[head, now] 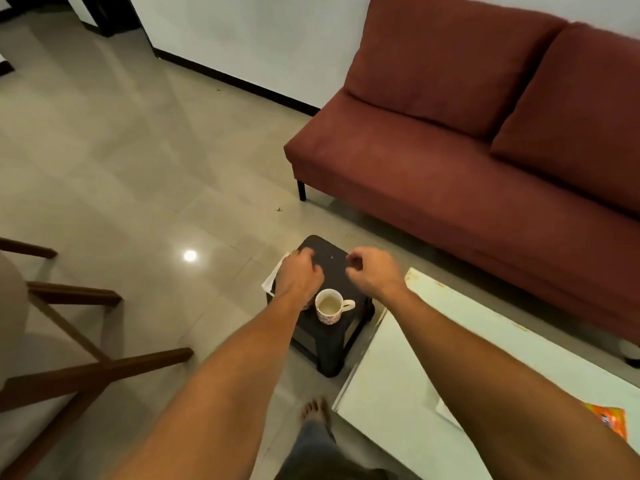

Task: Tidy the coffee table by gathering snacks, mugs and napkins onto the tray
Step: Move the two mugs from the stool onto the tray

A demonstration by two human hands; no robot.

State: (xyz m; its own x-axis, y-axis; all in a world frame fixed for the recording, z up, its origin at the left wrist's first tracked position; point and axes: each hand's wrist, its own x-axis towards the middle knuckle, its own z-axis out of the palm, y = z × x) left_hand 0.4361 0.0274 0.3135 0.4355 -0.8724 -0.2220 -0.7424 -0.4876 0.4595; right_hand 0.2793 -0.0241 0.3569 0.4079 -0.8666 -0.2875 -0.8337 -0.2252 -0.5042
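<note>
A dark tray [330,252] rests on a small black stool [329,344] beside the coffee table [398,386]. A white mug with a floral pattern [329,308] stands upright on the tray's near side, its handle pointing right. A white napkin [273,277] pokes out at the tray's left edge from under my left hand [299,275]. That hand lies palm down with curled fingers, and its grip is hidden. Over the tray's right side hovers my right hand [372,271], loosely curled and holding nothing. An orange snack packet [611,419] and a white paper [446,410] lie on the coffee table, partly behind my right forearm.
A dark red sofa [467,150] stands behind the stool and the table. A wooden chair frame [79,341] fills the left side. Between them is pale tiled floor [138,168]. My bare foot [315,410] is just in front of the stool.
</note>
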